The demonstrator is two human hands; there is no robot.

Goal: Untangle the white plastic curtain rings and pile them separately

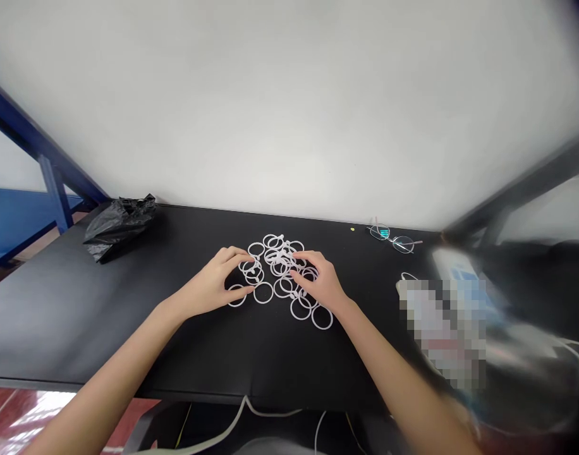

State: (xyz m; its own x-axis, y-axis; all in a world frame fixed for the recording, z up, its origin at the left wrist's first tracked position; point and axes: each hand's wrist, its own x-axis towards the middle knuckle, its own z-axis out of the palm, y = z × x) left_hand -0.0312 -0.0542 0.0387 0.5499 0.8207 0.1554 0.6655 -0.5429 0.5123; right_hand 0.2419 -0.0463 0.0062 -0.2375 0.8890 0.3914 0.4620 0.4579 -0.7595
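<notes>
Several white plastic rings (pixel 263 293), some with small knobs like curtain rings, lie in a loose pile on the black table (pixel 204 354). At the pile's left side is my left hand (pixel 218 281), its thumb and fingers spread apart around a few rings. My right hand (pixel 320 278) reaches over the right part of the pile, thumb and index finger apart, fingertips at the rings. Part of the pile is hidden under the right hand. Whether any fingertip presses on a ring is hard to make out.
A crumpled black plastic bag (pixel 121 224) lies at the back left. Eyeglasses (pixel 391 239) rest at the back right, near a tiny yellow speck (pixel 353 229). A blurred, pixelated object (pixel 441 335) and clear plastic sit at right. A white cable (pixel 232 426) hangs at the front edge.
</notes>
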